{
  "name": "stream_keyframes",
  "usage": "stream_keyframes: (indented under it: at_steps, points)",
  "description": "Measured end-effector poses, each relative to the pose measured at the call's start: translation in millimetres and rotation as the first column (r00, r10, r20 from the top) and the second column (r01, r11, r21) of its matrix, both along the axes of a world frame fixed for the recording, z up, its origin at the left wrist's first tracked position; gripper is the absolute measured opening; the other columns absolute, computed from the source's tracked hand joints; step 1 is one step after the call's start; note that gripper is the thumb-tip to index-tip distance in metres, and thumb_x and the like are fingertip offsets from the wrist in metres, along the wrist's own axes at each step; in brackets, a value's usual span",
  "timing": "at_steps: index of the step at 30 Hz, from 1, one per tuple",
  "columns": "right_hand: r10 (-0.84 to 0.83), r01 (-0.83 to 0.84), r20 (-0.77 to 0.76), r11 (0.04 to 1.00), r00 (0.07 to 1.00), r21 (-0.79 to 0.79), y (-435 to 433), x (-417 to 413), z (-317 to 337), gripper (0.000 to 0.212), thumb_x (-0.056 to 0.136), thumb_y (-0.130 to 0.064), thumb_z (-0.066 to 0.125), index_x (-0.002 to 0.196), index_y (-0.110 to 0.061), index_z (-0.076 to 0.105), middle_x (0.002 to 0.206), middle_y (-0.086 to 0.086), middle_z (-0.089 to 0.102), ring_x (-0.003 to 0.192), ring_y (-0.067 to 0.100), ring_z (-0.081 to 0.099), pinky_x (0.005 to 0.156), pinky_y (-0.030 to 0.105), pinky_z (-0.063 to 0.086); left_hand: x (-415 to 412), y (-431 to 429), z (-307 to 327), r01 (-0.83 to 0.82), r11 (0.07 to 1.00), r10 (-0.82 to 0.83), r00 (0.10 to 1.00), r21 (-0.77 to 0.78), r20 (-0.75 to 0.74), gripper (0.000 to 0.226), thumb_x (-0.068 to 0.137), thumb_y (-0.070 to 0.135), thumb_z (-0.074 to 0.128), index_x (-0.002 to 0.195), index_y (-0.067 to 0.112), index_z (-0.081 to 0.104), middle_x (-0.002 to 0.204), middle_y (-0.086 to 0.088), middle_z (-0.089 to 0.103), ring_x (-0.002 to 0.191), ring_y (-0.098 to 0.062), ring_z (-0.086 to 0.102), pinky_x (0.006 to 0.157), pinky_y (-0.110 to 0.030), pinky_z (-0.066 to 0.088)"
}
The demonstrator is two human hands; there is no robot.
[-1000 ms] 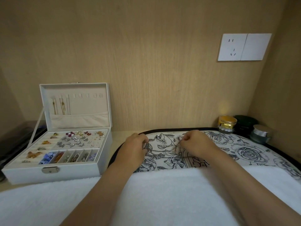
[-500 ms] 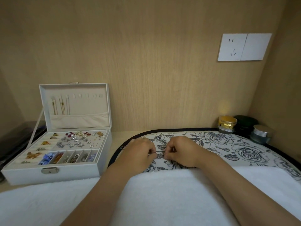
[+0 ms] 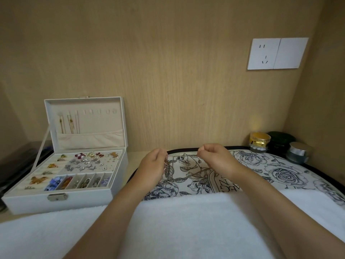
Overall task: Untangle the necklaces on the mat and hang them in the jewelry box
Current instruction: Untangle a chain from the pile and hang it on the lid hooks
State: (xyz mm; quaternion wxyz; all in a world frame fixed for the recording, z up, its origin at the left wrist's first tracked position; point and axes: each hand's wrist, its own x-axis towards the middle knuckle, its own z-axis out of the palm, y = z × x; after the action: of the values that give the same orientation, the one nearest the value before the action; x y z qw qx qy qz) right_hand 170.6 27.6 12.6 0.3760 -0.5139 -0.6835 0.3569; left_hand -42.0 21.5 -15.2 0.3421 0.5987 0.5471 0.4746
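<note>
Both hands are raised just over the mat [image 3: 280, 171], working the necklaces [image 3: 166, 170]; the left hand [image 3: 152, 166] has its fingers [image 3: 161, 153] curled in tight, pinching a clump of silvery and pinkish chains that hangs off its fingertips down onto the mat; the right hand [image 3: 218, 158] sits a bit apart to the right, fingers [image 3: 203, 149] folded into a loose fist with thumb and forefinger pressed together; a very thin strand seems to run across from the clump to that pinch, though it's so fine I can barely make it out. A small dark pendant [image 3: 180, 157] hangs between the two hands.

The mat is white with a black rose print and a dark edge; a white towel [image 3: 168, 225] covers its near side and both forearms lie across it.

The jewelry box [image 3: 61, 200] stands open on the tabletop [image 3: 136, 156] to the left of the mat, well apart from the hands; a few gold chains [image 3: 71, 122] hang on the hooks in its upright lid; the tray below holds earrings and brooches.

In the back right corner there's a gold jar [image 3: 260, 141], a dark jar [image 3: 280, 141] and a silver-lidded jar [image 3: 298, 152]; a wall socket [image 3: 276, 53] is above them.
</note>
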Motion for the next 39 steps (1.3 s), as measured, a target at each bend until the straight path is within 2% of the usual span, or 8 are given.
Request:
stream_keyframes:
  at_steps: [5, 12, 15, 18, 22, 24, 31, 39]
  points:
    - [-0.150, 0.144, 0.083, 0.987, 0.985, 0.078, 11, 15, -6, 0.035, 0.095, -0.024, 0.047, 0.062, -0.019, 0.036, 0.048, -0.015, 0.030, 0.051, 0.013, 0.030, 0.059, 0.035, 0.040, -6, -4, 5, -0.007, 0.999, 0.019, 0.963, 0.042, -0.269, 0.053, 0.103, 0.048, 0.035, 0.083, 0.005, 0.059, 0.075, -0.001, 0.053, 0.070, -0.014, 0.050, 0.066, -0.029, 0.037]
    - [-0.265, 0.212, 0.534, 0.964, 0.803, 0.159, 11, 18, -16, 0.036, 0.096, -0.034, 0.048, 0.063, -0.019, 0.049, 0.064, -0.001, 0.054, 0.066, 0.020, 0.052, 0.058, 0.030, 0.039, -3, -6, 8, 0.093, 0.987, -0.084, 0.994, -0.128, 0.070, 0.045, 0.101, 0.048, 0.041, 0.073, 0.015, 0.051, 0.052, 0.004, 0.045, 0.055, -0.016, 0.055, 0.067, -0.032, 0.040]
    - [-0.208, 0.103, 0.584, 0.973, 0.785, 0.208, 11, 11, -22, 0.018, 0.093, -0.032, 0.056, 0.077, -0.026, 0.061, 0.088, -0.003, 0.055, 0.094, 0.020, 0.054, 0.082, 0.032, 0.046, 1, -8, 10, 0.170, 0.978, -0.161, 0.984, -0.120, 0.082, 0.039, 0.103, 0.044, 0.041, 0.079, 0.016, 0.055, 0.048, 0.007, 0.039, 0.061, -0.017, 0.057, 0.080, -0.035, 0.041]
    - [-0.016, -0.046, 0.349, 0.985, 0.937, 0.168, 4, -6, -20, 0.023, 0.091, -0.019, 0.058, 0.110, -0.027, 0.069, 0.116, -0.008, 0.061, 0.113, 0.008, 0.054, 0.097, 0.028, 0.043, 7, -13, 14, 0.245, 0.964, -0.235, 0.967, -0.104, 0.101, 0.037, 0.104, 0.038, 0.040, 0.081, 0.014, 0.056, 0.043, 0.008, 0.043, 0.067, -0.022, 0.055, 0.076, -0.035, 0.043]
    - [0.290, -0.294, -0.088, 0.955, 0.953, -0.037, -6, -25, -14, 0.017, 0.094, -0.006, 0.059, 0.100, -0.011, 0.073, 0.093, 0.009, 0.076, 0.089, 0.015, 0.069, 0.087, 0.030, 0.053, 9, -15, 17, 0.274, 0.960, -0.266, 0.957, -0.058, 0.114, 0.037, 0.105, 0.033, 0.041, 0.080, 0.011, 0.057, 0.045, 0.007, 0.041, 0.060, -0.022, 0.056, 0.070, -0.034, 0.047]
    - [0.266, -0.272, -0.121, 0.962, 0.956, -0.034, -6, -25, -13, 0.014, 0.097, -0.012, 0.062, 0.090, -0.010, 0.074, 0.077, 0.012, 0.071, 0.074, 0.025, 0.064, 0.079, 0.039, 0.051, 7, -13, 16, 0.254, 0.966, -0.248, 0.964, -0.052, 0.100, 0.036, 0.104, 0.034, 0.041, 0.082, 0.011, 0.058, 0.049, 0.004, 0.034, 0.053, -0.019, 0.055, 0.063, -0.031, 0.046]
    - [0.167, -0.177, -0.207, 0.984, 0.964, -0.032, -5, -17, -8, 0.022, 0.102, -0.018, 0.054, 0.087, -0.009, 0.066, 0.064, 0.002, 0.053, 0.041, 0.011, 0.047, 0.040, 0.020, 0.039, 3, -12, 12, 0.196, 0.976, -0.196, 0.981, -0.095, 0.007, 0.021, 0.094, 0.041, 0.061, 0.088, 0.021, 0.066, 0.049, 0.006, 0.049, 0.050, -0.011, 0.045, 0.054, -0.024, 0.039]
    - [0.026, -0.028, -0.073, 0.999, 0.997, -0.026, 6, 0, -11, 0.024, 0.102, -0.018, 0.054, 0.084, -0.017, 0.071, 0.045, -0.013, 0.039, 0.037, 0.003, 0.028, 0.041, 0.016, 0.028, -1, -11, 6, 0.122, 0.991, -0.119, 0.991, -0.048, 0.055, 0.024, 0.101, 0.018, 0.053, 0.082, 0.007, 0.065, 0.068, -0.006, 0.062, 0.053, -0.016, 0.056, 0.047, -0.030, 0.048]
